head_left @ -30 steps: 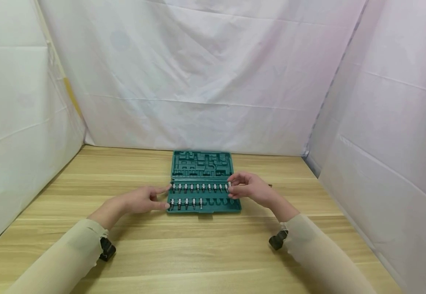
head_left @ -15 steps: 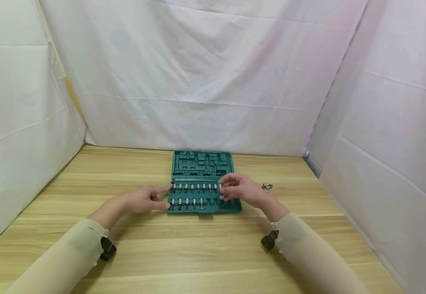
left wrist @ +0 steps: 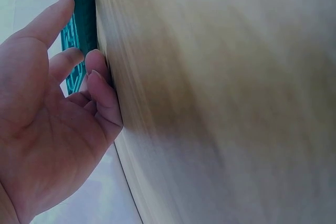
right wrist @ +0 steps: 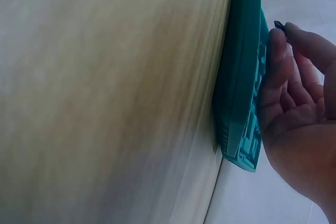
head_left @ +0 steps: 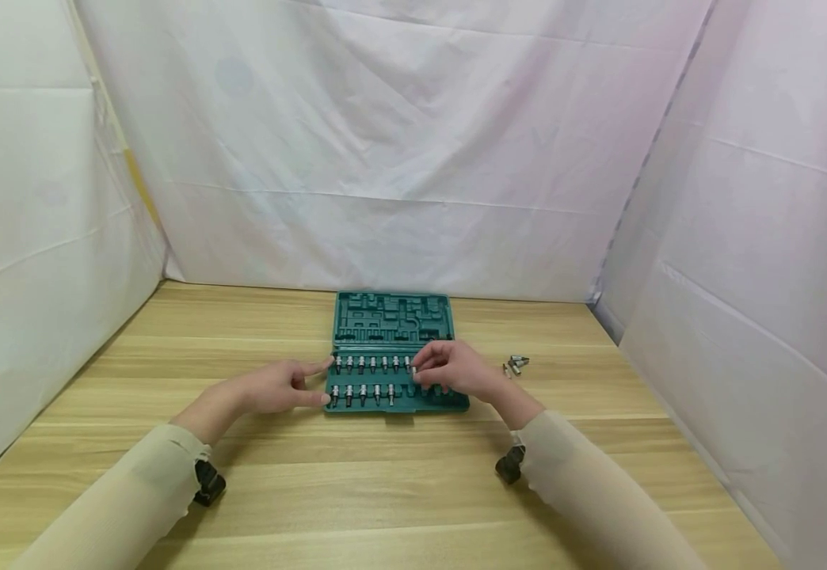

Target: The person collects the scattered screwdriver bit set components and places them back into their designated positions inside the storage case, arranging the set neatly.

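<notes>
A green plastic case (head_left: 413, 408) lies unfolded on the table, its moulded lid at the back. Silver bit sockets with dark tips stand in two rows in its front half, several in the top row (head_left: 373, 364) and several at the left of the bottom row (head_left: 363, 393). My left hand (head_left: 271, 386) touches the case's left edge with thumb and index finger spread; its other fingers curl loosely in the left wrist view. Between thumb and fingertips my right hand (head_left: 459, 370) pinches a bit socket (head_left: 414, 372) at the top row's right end. Its dark tip (right wrist: 280, 25) sticks out in the right wrist view.
A small pile of loose bit sockets (head_left: 517, 362) lies on the wooden table (head_left: 356, 491) right of the case. White sheeting (head_left: 399, 158) hangs behind and at both sides. My right hand hides part of the case's right half.
My right hand has moved left along the top row, and that row has grown shorter from its right end. More bit sockets show in the pile. My left hand stays put.
</notes>
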The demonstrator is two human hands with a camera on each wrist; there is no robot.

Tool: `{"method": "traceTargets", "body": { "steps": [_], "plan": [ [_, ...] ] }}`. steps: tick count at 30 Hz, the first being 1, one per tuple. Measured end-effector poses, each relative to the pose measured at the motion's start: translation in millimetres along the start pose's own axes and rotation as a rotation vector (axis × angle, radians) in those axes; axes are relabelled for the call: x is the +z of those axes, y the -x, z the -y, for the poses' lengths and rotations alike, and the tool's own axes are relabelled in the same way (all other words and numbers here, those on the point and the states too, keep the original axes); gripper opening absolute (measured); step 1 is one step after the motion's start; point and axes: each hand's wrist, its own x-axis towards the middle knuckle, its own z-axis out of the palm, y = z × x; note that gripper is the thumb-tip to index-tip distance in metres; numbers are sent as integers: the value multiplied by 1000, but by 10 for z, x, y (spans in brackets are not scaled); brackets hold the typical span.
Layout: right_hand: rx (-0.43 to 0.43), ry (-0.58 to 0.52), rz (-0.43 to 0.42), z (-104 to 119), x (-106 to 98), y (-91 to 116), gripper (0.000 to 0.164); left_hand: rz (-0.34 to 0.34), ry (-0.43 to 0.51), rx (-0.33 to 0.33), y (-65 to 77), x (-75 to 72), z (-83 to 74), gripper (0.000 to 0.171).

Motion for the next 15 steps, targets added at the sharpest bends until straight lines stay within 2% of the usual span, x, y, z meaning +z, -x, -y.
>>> {"method": "traceTargets", "body": {
  "steps": [15],
  "plan": [
    [4,197,22,77,114,-86,12,0,-12,-9,2,0,-3,83]
  ]
}}
